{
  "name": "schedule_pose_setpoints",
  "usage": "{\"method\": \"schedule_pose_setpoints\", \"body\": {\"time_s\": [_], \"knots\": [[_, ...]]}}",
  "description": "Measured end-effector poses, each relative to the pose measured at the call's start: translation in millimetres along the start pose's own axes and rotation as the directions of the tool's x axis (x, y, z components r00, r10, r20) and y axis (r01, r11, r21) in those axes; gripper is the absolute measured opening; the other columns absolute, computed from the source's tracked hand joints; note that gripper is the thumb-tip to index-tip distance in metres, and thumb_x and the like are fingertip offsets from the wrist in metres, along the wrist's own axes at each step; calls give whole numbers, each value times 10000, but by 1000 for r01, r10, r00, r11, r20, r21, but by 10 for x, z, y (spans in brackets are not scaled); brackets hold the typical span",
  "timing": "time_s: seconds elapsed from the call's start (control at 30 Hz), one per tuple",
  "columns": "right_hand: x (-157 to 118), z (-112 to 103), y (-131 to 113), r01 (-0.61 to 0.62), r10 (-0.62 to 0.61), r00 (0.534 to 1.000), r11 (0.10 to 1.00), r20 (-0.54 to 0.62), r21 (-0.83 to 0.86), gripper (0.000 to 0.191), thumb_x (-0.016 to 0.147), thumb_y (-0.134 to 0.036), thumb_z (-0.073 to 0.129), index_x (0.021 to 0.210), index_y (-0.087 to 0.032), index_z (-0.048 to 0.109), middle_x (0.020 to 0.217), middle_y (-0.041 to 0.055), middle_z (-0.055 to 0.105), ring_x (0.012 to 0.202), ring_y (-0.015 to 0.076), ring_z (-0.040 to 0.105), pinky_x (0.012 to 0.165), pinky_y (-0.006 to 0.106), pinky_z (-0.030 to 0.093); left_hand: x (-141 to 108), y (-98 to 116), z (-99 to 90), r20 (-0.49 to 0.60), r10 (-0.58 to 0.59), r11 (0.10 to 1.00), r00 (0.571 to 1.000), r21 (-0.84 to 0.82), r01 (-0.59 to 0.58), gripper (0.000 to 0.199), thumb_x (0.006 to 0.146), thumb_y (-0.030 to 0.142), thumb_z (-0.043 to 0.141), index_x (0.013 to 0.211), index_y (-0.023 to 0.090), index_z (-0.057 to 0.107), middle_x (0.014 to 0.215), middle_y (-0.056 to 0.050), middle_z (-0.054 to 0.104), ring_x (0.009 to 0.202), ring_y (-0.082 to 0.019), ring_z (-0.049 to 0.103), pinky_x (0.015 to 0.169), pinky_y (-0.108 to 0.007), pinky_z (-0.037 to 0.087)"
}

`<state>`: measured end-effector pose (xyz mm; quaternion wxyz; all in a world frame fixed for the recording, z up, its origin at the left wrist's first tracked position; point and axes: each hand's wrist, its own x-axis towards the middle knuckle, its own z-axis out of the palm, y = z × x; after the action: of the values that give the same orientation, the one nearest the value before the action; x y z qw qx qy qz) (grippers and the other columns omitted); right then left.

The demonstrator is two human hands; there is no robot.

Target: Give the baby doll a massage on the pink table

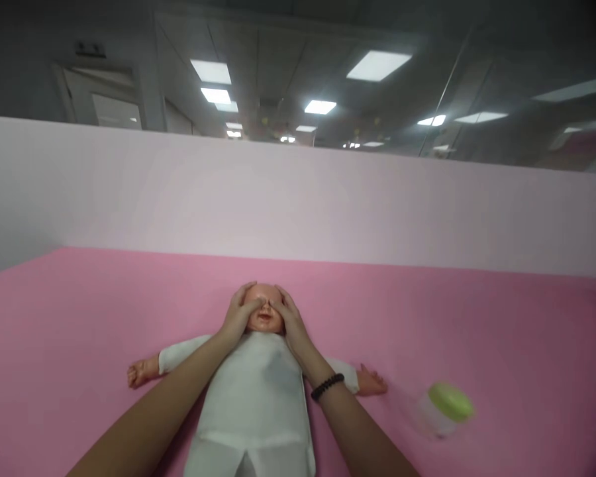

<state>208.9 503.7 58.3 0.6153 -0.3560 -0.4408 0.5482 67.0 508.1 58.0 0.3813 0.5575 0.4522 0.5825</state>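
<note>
A baby doll (251, 397) in a white cloth suit lies on its back on the pink surface, arms spread out to both sides. My left hand (238, 315) cups one side of the doll's head, its thumb resting across the eye area. On the other side, my right hand (291, 317) is wrapped round the head in the same way, with a dark beaded bracelet (327, 386) on the wrist. Both thumbs almost meet at the nose and cover the doll's eyes; its open mouth stays visible. My fingertips behind the head are partly hidden.
A clear container with a green lid (449, 402) stands on the pink surface (94, 298) at the right, slightly blurred. Behind the surface runs a low white wall (298, 205). Above it are dark glass with ceiling lights showing and a door (104, 99) at the left.
</note>
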Motion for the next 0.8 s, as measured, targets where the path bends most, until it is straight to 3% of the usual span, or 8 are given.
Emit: {"method": "schedule_pose_setpoints", "body": {"time_s": [0.17,0.37,0.6,0.8], "knots": [[-7,-37,-7,-1,1,1000,1000,14,4,610,725,-385,768,1301,-260,613,1398,33,597,1315,256,538,1138,402,432,-60,156,37,-4,-90,977,996,-197,88,559,753,325,739,1282,212,599,1301,-96,631,1219,-299,599,1057,-433,488],[19,-85,21,28,-29,999,999,34,17,537,749,-380,765,1257,-282,621,1368,5,600,1289,249,558,1130,444,450,-42,167,64,-3,-63,972,998,-229,61,516,727,290,745,1221,204,622,1280,-70,622,1255,-299,574,1093,-434,465],[109,-164,182,155,-156,977,988,146,17,472,881,-494,640,1310,-303,593,1347,-13,580,1316,263,541,1068,514,480,-38,186,65,80,-95,967,992,-228,111,425,875,241,673,1281,203,551,1283,-40,581,1247,-289,596,1072,-467,461],[79,-159,173,146,-151,974,988,170,40,485,902,-499,601,1341,-296,560,1389,-4,543,1324,259,536,1061,510,484,-44,202,81,81,-97,965,992,-236,114,409,923,187,617,1319,166,516,1267,-42,563,1268,-299,583,1079,-505,425]]}}
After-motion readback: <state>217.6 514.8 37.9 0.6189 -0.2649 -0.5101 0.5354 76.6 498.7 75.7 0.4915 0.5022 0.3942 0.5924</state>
